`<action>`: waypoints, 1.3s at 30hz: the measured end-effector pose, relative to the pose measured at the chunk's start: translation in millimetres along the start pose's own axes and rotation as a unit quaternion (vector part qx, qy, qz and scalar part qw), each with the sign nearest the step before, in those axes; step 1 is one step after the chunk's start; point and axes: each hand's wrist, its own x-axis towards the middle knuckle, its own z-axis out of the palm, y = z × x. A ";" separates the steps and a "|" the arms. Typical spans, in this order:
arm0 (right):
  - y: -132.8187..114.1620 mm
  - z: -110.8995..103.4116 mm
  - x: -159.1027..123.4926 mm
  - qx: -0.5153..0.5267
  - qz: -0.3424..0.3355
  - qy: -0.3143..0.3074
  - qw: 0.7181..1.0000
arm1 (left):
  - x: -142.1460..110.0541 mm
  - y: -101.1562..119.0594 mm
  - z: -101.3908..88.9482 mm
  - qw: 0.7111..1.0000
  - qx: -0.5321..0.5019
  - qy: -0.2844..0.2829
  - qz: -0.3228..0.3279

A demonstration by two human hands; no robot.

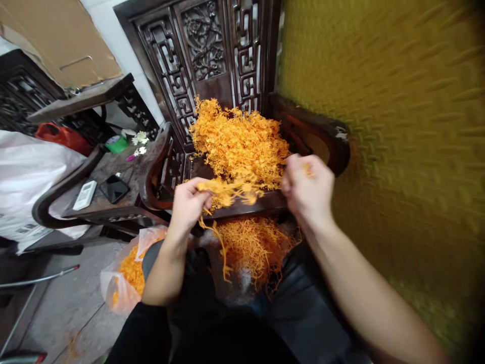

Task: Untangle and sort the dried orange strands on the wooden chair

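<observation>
My left hand (191,202) is closed around the base of an orange flower sprig (231,192), its frilly heads pointing right and thin stems dangling below. To the right, my right hand (308,187) is curled into a fist, slightly blurred, with a small orange bit (308,170) showing at the fingers. Behind both hands a large heap of orange flower sprigs (242,139) lies on the seat of a dark carved wooden chair (250,206). Under the seat edge, between my legs, sits a tangled pile of bare orange stems (252,247).
At lower left a clear plastic bag (127,293) holds orange pieces. A dark side table (125,167) carries a phone (114,189), a white device (84,195), green tape (116,143) and small white flowers (140,138). A yellow textured panel (390,126) borders the right.
</observation>
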 end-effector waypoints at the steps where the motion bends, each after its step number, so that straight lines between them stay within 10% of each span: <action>1: -0.5 -5.7 6.7 0.034 -0.016 0.052 0.998 | 0.7 0.8 -3.9 1.000 -0.009 0.025 0.007; 3: -1.8 -13.3 14.5 0.067 -0.004 0.071 0.995 | 1.5 2.1 -10.4 0.999 -0.028 0.040 -0.012; 9: -7.1 -2.2 -5.8 -0.042 0.087 -0.181 0.979 | -0.4 4.6 -9.1 0.996 -0.032 -0.032 -0.076; 15: -14.7 6.3 -9.8 -0.194 0.054 -0.375 0.905 | -2.2 7.6 -4.8 0.988 0.063 -0.115 -0.081; 21: -14.0 1.3 -8.4 -0.185 0.028 -0.273 0.943 | 0.0 7.1 -16.3 0.994 0.070 -0.057 -0.062; 30: -13.4 11.4 -13.6 -0.164 0.040 -0.504 0.847 | -2.3 8.6 -10.9 0.983 0.098 -0.130 -0.091; 34: -7.7 14.5 -21.0 -0.154 0.012 -0.419 0.895 | -2.3 10.2 -11.9 0.980 0.111 -0.126 -0.107; 39: -13.8 1.0 -7.2 -0.021 -0.045 -0.117 0.992 | 2.6 8.9 -30.8 0.978 0.146 -0.098 -0.108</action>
